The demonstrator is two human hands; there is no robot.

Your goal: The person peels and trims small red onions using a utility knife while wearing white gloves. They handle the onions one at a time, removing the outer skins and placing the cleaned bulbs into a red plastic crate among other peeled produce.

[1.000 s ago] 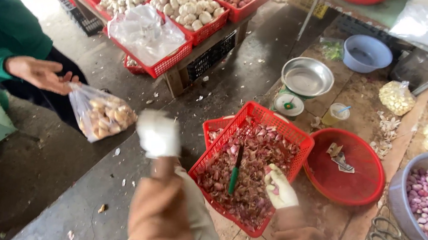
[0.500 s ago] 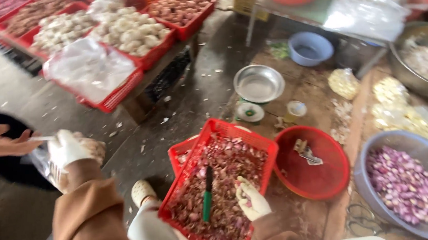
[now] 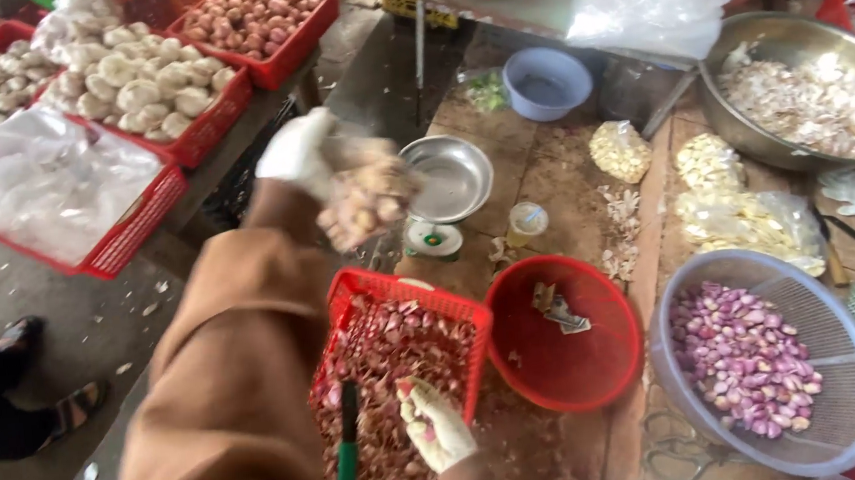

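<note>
Your left hand point(image 3: 296, 154) grips the bag of garlic point(image 3: 369, 199) firmly; lower it centred onto the scale pan point(image 3: 448, 176). Your right hand point(image 3: 436, 430) rests loosely open on the shallot basket point(image 3: 396, 292).

blurred bag of garlic point(image 3: 369, 199), left hand point(image 3: 296, 154) smeared, green-handled tool point(image 3: 347, 461) cut off

Clear plastic bag of small pale bulbs point(image 3: 370, 202): held up in the gloved left hand point(image 3: 293, 154), above the red crate, blurred. Clear plastic sheet or bag point(image 3: 42, 182): lies crumpled over the red crate at the left. Clear bag point(image 3: 652, 4): rests on the table edge at the top, just left of the steel basin. Small clear bag of pale cloves point(image 3: 620, 151): sits on the wooden boards right of the round steel scale pan. Larger clear bag point(image 3: 747, 223): lies flat beside the lilac colander
</note>
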